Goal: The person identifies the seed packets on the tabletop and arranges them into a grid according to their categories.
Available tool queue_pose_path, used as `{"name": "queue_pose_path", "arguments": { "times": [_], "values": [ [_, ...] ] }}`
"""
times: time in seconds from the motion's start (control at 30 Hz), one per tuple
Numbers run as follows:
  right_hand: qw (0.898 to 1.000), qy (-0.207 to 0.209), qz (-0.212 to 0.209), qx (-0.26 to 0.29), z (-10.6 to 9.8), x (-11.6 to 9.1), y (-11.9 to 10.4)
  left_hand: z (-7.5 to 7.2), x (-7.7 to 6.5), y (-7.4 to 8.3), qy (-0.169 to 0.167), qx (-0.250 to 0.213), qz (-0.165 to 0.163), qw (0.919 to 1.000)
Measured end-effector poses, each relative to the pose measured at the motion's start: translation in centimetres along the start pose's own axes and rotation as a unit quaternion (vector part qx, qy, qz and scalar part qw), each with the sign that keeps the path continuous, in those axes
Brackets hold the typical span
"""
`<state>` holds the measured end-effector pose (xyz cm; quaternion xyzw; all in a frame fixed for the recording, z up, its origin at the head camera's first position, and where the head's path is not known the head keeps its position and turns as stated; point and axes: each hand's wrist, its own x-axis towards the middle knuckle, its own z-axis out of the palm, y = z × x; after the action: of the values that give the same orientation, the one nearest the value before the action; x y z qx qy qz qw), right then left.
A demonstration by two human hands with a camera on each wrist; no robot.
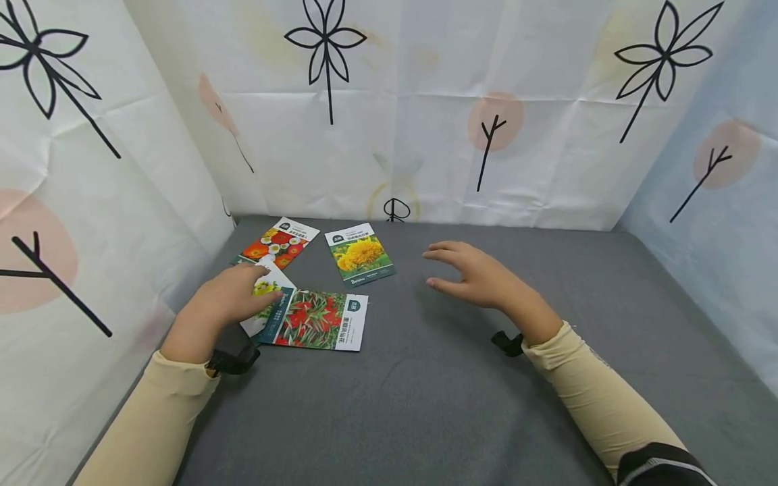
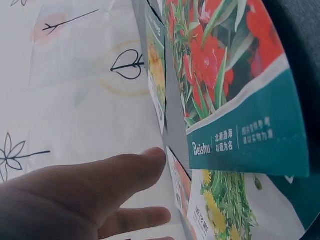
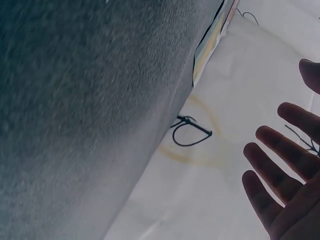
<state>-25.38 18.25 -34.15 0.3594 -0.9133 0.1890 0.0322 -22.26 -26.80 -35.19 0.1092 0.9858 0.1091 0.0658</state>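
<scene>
My left hand point(image 1: 225, 293) is over the left group of flower seed packets, its thumb and fingers extended. In the left wrist view nothing lies between thumb and fingers. Nearest to it is a white packet with yellow flowers point(image 2: 225, 205), partly covered by a packet with red flowers point(image 1: 319, 320) lying sideways. Behind them is a packet with red, orange and white flowers point(image 1: 281, 244). Right of that one lies a yellow flower packet point(image 1: 361, 255). My right hand point(image 1: 477, 273) is held above the table with fingers spread and nothing in it.
A grey cloth-covered table point(image 1: 413, 405) bears the packets. White patterned curtains point(image 1: 401, 155) stand along its back and left side, and a bluish one point(image 1: 711, 223) along the right. Dark straps with small cameras are on both wrists.
</scene>
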Motion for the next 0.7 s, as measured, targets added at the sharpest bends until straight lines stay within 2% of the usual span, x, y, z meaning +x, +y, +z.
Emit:
{"name": "queue_pose_path", "arguments": {
  "times": [0.43, 0.7],
  "values": [
    [1.0, -0.008, -0.017, 0.024, 0.8, 1.1, -1.8, -0.3, -0.2, 0.0, -0.008, 0.0, 0.007, 0.9999],
    [0.999, -0.004, -0.033, 0.031, 1.1, 1.8, -2.5, 0.0, 0.2, -0.3, -0.016, 0.008, -0.01, 0.9998]
  ]
}}
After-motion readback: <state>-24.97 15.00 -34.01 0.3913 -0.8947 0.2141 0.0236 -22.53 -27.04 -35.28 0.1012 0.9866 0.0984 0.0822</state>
